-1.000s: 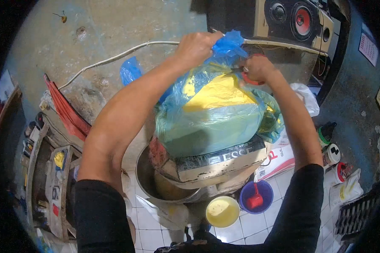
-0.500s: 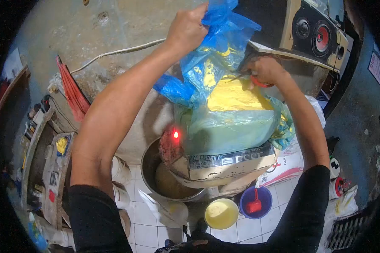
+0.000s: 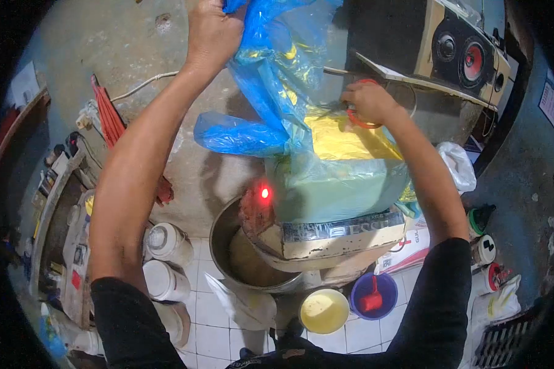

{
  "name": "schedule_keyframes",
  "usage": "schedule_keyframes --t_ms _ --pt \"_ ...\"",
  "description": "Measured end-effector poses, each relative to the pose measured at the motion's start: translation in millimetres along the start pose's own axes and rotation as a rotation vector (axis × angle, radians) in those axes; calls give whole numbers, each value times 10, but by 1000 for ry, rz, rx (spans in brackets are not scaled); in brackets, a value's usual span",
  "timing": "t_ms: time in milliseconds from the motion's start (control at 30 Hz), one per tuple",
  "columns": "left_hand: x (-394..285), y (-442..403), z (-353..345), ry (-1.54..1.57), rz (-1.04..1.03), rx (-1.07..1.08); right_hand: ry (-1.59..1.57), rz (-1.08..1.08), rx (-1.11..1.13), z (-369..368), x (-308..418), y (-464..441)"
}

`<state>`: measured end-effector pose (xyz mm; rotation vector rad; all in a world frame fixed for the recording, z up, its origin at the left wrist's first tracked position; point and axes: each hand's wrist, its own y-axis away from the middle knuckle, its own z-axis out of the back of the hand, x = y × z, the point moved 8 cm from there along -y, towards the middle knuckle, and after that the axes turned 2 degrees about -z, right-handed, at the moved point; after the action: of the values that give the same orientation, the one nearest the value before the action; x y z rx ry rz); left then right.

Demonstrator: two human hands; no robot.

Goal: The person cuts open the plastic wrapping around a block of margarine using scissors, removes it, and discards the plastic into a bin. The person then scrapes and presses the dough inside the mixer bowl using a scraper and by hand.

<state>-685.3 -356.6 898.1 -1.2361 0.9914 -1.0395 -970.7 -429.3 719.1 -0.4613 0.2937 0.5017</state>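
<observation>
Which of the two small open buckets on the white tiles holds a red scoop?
The purple plastic bucket, right of the yellow plastic bucket. Only the purple one shows a red plastic scoop inside.

Uneven light; dark, curved edges.

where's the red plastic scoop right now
In the head view, the red plastic scoop sits inside the round purple bucket, low and right of centre, just right of the yellow tub on the white tiled floor.
</observation>
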Motion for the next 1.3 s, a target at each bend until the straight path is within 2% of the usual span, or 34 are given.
schedule_keyframes --t_ms 67,100,133,167,200,267,300,400,467,567,667,700,767,833,933,1000,1067,1100,1167,1233,1267,1300 --pt "-24 22 -28 41 4 5 -5 34 -35 -9 239 -156" --pt "-23 -10 6 -80 56 -40 -18 66 -81 27 426 -281" --pt "-47 -69 66 -205 103 -83 4 -41 57 -53 532 -457" --pt "-166 -220 237 -56 263 -145 20 -150 191 -127 606 -587" --pt "-285 -333 377 95 427 -200 9 -155 186 -104 686 -638" --pt "-605 -470 547 68 1 -179 -99 -24 58 -6 998 -717" --pt "-605 -454 712 48 -5 -177 -49 14 11 -139 967 -825" --pt "-298 -181 1174 217 259 -210 -102 -21 -148 174 888 -708" --pt "-53 203 1380 355 454 -225 -33 -104 -115 297 732 -492" --pt "325 1359 1251 912 1044 -29 -65 -269 -133 478 491 4" --pt "929 2972 1006 941 1464 14 -81 -363 -120 625 517 461" --pt "695 3169 829 843 1489 180 -98 -405 -105 673 560 623" --pt "576 3406 347 1068 1214 436 -96 -435 -64 699 659 860" --pt "709 3896 -71 1102 1409 323 -94 -463 -34 778 776 1013" --pt "260 3785 -167 1221 1434 370 -60 -471 -7 954 956 1229" --pt "366 3815 -230 1329 1397 437 -102 -457 0 1085 1023 1347" --pt "340 3667 -143 1400 1591 341 -104 -461 28 1144 992 1422" --pt "393 3310 -168 1354 1260 260 -145 -429 65 1176 1018 1444" --pt "346 2533 -103 1319 832 184 -188 -394 101 1143 1016 1435" --pt "563 2114 -191 1504 937 77 -222 -303 134 1033 1038 1390" --pt "734 2129 -327 1652 1145 -44 -224 -304 136 1025 1049 1368" --pt "693 2038 -361 1600 1243 -105 -260 -271 164 1007 1114 1312"
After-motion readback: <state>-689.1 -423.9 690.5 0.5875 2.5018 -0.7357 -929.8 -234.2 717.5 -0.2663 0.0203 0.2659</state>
